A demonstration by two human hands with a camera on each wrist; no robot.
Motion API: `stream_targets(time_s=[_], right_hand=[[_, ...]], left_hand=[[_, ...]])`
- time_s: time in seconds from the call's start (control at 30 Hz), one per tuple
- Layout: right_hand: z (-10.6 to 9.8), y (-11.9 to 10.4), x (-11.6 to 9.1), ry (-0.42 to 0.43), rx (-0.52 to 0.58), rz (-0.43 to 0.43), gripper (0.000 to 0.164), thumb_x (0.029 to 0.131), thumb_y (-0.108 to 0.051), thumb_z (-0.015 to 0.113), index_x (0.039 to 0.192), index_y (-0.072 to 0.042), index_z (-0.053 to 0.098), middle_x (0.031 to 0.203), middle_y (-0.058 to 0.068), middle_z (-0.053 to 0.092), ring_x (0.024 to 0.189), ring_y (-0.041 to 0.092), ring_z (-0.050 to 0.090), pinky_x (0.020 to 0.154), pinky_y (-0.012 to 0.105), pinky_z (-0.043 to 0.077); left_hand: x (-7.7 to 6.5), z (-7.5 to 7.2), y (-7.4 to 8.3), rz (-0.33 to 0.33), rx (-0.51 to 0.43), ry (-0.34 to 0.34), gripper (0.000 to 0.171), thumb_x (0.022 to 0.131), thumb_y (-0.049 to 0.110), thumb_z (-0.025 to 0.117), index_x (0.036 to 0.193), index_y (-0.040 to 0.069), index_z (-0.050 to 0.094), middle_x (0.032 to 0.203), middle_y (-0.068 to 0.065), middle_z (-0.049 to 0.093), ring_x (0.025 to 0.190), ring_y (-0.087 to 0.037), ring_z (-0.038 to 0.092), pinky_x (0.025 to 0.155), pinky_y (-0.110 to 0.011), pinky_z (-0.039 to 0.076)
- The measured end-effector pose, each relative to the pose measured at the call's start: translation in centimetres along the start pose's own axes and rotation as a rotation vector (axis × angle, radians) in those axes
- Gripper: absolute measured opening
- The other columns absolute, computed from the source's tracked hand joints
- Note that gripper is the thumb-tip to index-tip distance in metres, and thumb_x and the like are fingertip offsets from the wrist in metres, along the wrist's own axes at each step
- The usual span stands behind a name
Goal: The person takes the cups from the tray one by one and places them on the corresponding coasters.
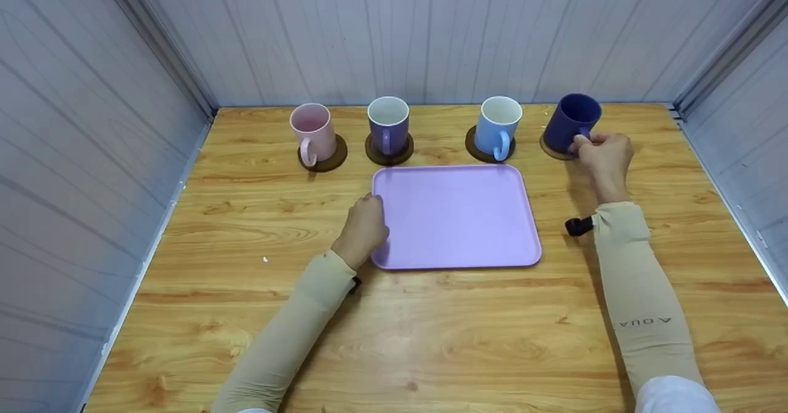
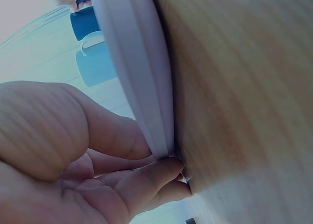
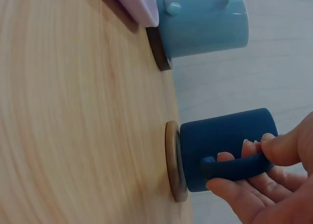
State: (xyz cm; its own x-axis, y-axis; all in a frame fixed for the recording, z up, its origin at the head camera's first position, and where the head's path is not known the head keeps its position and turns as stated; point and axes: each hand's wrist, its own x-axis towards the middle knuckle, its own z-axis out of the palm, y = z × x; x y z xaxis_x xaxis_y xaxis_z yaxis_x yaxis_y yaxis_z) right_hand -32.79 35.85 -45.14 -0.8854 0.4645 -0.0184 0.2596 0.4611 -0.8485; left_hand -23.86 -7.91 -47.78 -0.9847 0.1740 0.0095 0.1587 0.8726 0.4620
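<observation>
At the back right, my right hand [image 1: 606, 157] grips the handle of a dark blue mug [image 1: 573, 124]. The mug is upright over a round brown coaster [image 3: 175, 160], its base right at the coaster's top in the right wrist view. My left hand [image 1: 363, 231] pinches the left edge of a lilac rectangular tray [image 1: 455, 216]. In the left wrist view the thumb lies on the inner side of the tray's rim [image 2: 137, 72], with fingers curled around its outside and lower edge. The tray's surface is bare.
Three more mugs stand on dark coasters along the back: a pink mug [image 1: 313, 133], a purple mug [image 1: 388, 127] with a white inside, and a light blue mug [image 1: 497, 130]. Panelled walls [image 1: 394, 37] enclose the wooden table [image 1: 431, 339] at the back and sides.
</observation>
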Motion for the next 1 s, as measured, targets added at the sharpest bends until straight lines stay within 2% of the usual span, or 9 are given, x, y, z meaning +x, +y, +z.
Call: stream_targets(time_s=[0.33,0.57,0.83,1.0], right_hand=[[0.07,0.48,-0.07,0.006,-0.008,0.017,0.028,0.097,-0.033,0.069,0.104,-0.009,0.081,0.073,-0.014,0.075,0.082,0.003,0.064,0.075,0.019,0.048],[0.12,0.51,-0.29,0.002,0.006,0.029,0.029,0.097,-0.034,0.070,0.105,-0.007,0.080,0.074,-0.012,0.075,0.086,0.006,0.063,0.077,0.021,0.047],[0.17,0.35,-0.44,0.009,-0.035,0.025,0.033,0.098,-0.038,0.067,0.105,-0.008,0.080,0.072,-0.016,0.073,0.082,0.006,0.061,0.077,0.022,0.046],[0.12,0.24,-0.38,0.005,-0.049,0.020,0.031,0.098,-0.038,0.067,0.103,-0.010,0.080,0.070,-0.018,0.071,0.082,0.006,0.061,0.077,0.022,0.046]], left_hand=[[0.07,0.05,0.03,-0.016,-0.003,-0.007,0.018,0.084,-0.011,0.060,0.101,-0.012,0.065,0.102,-0.027,0.068,0.097,-0.045,0.070,0.082,-0.053,0.059],[0.06,0.13,0.01,-0.026,0.011,-0.011,0.018,0.084,-0.010,0.061,0.101,-0.011,0.066,0.103,-0.027,0.068,0.098,-0.045,0.070,0.082,-0.053,0.059],[-0.01,-0.01,0.15,-0.013,0.030,-0.024,0.021,0.085,-0.008,0.061,0.105,-0.012,0.066,0.107,-0.026,0.068,0.102,-0.044,0.068,0.086,-0.051,0.058],[0.03,0.00,0.18,-0.035,0.007,-0.033,0.020,0.086,-0.009,0.059,0.105,-0.012,0.065,0.106,-0.026,0.068,0.101,-0.043,0.069,0.085,-0.050,0.059]])
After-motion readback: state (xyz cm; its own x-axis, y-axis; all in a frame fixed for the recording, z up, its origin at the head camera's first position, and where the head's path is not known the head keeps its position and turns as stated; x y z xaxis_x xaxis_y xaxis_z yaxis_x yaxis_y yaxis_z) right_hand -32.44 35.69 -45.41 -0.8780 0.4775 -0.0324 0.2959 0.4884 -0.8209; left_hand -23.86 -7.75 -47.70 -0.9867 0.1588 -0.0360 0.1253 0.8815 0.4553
